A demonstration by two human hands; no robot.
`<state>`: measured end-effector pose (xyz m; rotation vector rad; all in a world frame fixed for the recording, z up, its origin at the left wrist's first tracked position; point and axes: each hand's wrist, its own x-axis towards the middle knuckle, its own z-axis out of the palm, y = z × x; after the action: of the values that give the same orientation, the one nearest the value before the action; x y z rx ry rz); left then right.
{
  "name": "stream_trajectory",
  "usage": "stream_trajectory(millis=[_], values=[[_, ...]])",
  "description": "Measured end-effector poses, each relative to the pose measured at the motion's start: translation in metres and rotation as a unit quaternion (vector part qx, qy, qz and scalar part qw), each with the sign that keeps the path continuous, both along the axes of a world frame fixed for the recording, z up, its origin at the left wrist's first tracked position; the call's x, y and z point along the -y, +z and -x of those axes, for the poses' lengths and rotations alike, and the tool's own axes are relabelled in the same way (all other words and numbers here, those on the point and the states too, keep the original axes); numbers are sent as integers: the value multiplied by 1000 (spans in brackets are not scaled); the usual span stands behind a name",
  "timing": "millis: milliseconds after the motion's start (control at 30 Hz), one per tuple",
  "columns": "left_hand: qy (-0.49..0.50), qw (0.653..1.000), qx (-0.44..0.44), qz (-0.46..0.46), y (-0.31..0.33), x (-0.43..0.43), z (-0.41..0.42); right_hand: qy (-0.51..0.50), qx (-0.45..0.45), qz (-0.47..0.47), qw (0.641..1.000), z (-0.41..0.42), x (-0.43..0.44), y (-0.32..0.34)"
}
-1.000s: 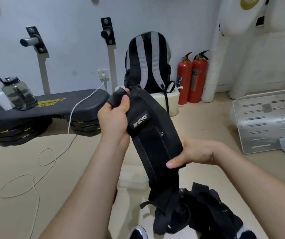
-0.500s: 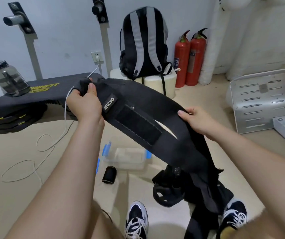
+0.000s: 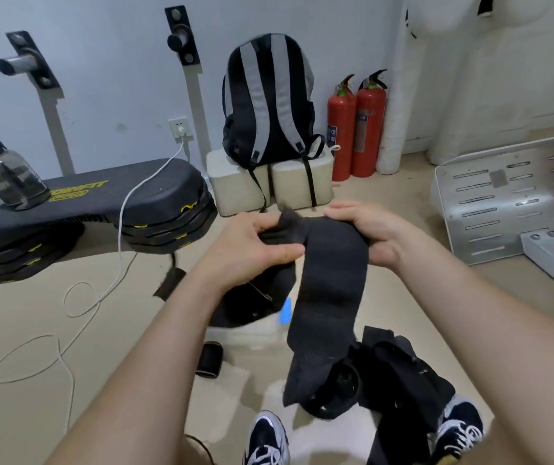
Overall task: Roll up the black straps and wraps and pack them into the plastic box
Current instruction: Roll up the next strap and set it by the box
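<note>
- Since the earlier view, both hands had drawn together: the left hand (image 3: 252, 253) and right hand (image 3: 372, 236), once apart along a stretched black wrap (image 3: 329, 290), now met at its upper end.
- Left thumb and curled fingers (image 3: 275, 253) pinched the wrap's end from one side. The right fingers curled over the top edge from the other, so both hands gripped the same wrap.
- From the fingers the wrap hung straight down, its lower end reaching the pile of straps (image 3: 399, 374) on the floor below the right wrist.
- By my reading, rolling of this wrap was only starting: a first fold sat between the fingers and nearly its whole length was unrolled.
- One rolled wrap (image 3: 209, 361) lay on the floor below the left forearm, outside the box and not yet packed.
- Most of the plastic box (image 3: 258, 335) was hidden beneath the left fingers behind dark cloth. Only a pale edge and a blue latch (image 3: 285, 312) showed, so its contents could not be told.
- Whether the dark mass under the left hand was this wrap's tail or another strap was unclear, being blurred.
</note>
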<state>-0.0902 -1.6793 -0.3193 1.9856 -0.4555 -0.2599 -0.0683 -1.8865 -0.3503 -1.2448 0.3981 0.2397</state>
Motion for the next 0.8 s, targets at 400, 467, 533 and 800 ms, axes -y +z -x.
stream_trajectory(millis=[400, 467, 533, 800], values=[[53, 974, -120, 182, -1, 17, 7, -68, 79, 76, 992, -3, -18, 21], [65, 960, -124, 242, 8, 14, 6, -28, 134, 415, 900, 1, -8, 21], [54, 954, -130, 265, 16, 8, 6, 78, 206, 597, 771, 9, -2, 34], [5, 959, -139, 246, 23, -4, 2, 345, 227, 195, 889, 36, -26, 44]])
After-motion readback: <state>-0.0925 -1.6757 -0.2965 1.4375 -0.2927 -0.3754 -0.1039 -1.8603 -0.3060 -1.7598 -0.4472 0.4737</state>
